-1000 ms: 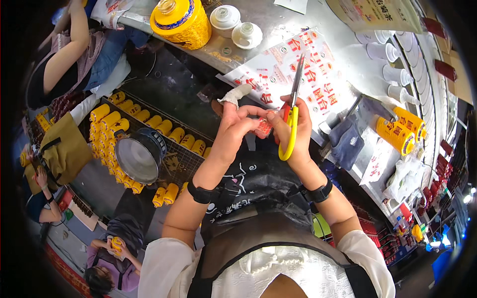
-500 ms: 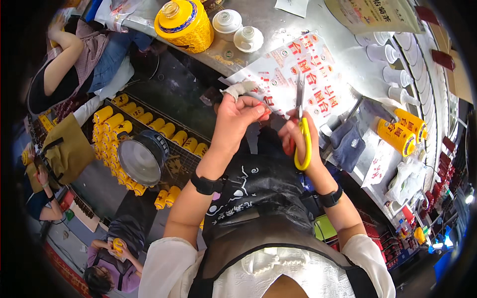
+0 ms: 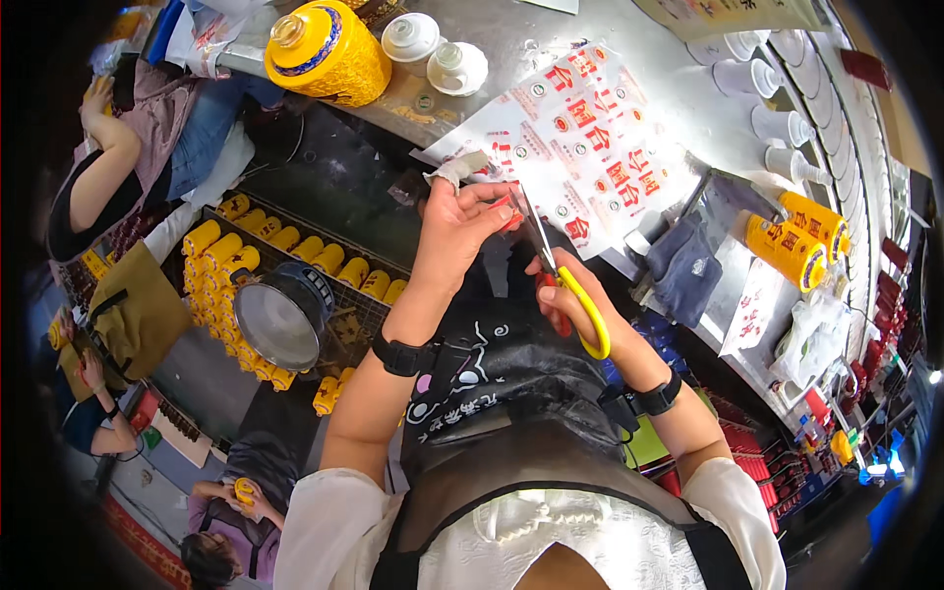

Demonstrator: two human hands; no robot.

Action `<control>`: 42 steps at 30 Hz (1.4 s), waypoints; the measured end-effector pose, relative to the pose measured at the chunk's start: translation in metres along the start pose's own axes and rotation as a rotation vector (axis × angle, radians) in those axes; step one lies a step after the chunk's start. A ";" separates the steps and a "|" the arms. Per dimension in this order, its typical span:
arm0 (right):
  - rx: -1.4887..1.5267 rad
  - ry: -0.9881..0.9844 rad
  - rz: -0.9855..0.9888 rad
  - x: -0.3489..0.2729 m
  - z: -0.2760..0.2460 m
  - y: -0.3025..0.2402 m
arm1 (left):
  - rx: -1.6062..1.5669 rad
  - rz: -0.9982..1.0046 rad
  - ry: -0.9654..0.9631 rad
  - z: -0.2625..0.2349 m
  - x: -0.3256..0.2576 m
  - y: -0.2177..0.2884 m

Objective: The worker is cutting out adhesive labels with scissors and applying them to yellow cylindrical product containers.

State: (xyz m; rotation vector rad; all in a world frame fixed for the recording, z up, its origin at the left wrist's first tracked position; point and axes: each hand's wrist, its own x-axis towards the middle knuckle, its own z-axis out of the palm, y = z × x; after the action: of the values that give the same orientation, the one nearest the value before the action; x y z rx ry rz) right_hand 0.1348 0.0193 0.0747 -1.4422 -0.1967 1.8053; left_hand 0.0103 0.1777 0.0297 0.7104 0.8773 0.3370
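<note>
My left hand [image 3: 454, 231] pinches a small red piece of printed decal sheet [image 3: 510, 210] between thumb and fingers. A pale wrap [image 3: 460, 168] covers one of its fingertips. In my right hand [image 3: 597, 295] are scissors [image 3: 582, 301] with yellow and red handles. Their blades point up and left, the tips beside the red piece; whether they touch it I cannot tell. Beyond both hands, a white sheet with red printed decals [image 3: 580, 138] lies on the metal table [image 3: 511, 25].
A large yellow jar [image 3: 334, 69] stands at the table's left, beside white lidded pieces [image 3: 457, 69]. At right lie a dark blue cloth [image 3: 685, 270] and yellow bottles [image 3: 787, 252]. White cups [image 3: 745, 78] line a curved conveyor. Several yellow jars [image 3: 285, 239] and co-workers [image 3: 113, 167] are at left.
My right hand has brought the scissors down and left, blades now tilted toward my left hand. The view has shifted slightly, and the red piece shows more clearly.
</note>
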 end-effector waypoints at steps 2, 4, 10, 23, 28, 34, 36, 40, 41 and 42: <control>-0.013 0.016 0.027 0.000 0.000 -0.001 | 0.006 -0.012 -0.001 0.000 0.002 -0.004; 0.000 0.024 0.040 0.000 -0.001 -0.001 | -0.017 -0.014 0.005 -0.001 0.004 -0.008; -0.008 0.041 0.051 0.004 -0.007 -0.001 | 0.000 0.008 -0.012 0.001 0.011 -0.012; 0.022 0.127 0.070 0.006 -0.010 0.006 | 0.061 -0.049 -0.038 -0.001 0.023 -0.025; 0.008 0.156 0.076 0.017 -0.014 0.010 | 0.051 -0.066 -0.047 -0.003 0.038 -0.028; -0.044 0.153 0.102 0.036 -0.018 0.016 | 0.345 0.066 0.036 -0.013 0.035 -0.033; -0.034 0.086 0.100 0.031 -0.016 0.010 | 0.307 0.083 0.073 -0.014 0.021 -0.024; 0.017 0.022 0.038 0.011 -0.010 0.007 | 0.063 0.159 0.118 -0.022 -0.008 -0.001; 0.030 0.050 0.025 0.005 -0.013 0.008 | 0.103 0.164 0.151 -0.032 -0.007 0.004; 0.030 0.095 0.031 0.000 -0.020 0.017 | 0.114 0.212 0.175 -0.041 -0.006 0.017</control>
State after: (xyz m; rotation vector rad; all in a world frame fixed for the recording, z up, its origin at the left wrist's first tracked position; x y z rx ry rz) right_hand 0.1438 0.0010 0.0586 -1.5136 -0.0993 1.7532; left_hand -0.0259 0.2047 0.0269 0.8927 0.9949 0.5476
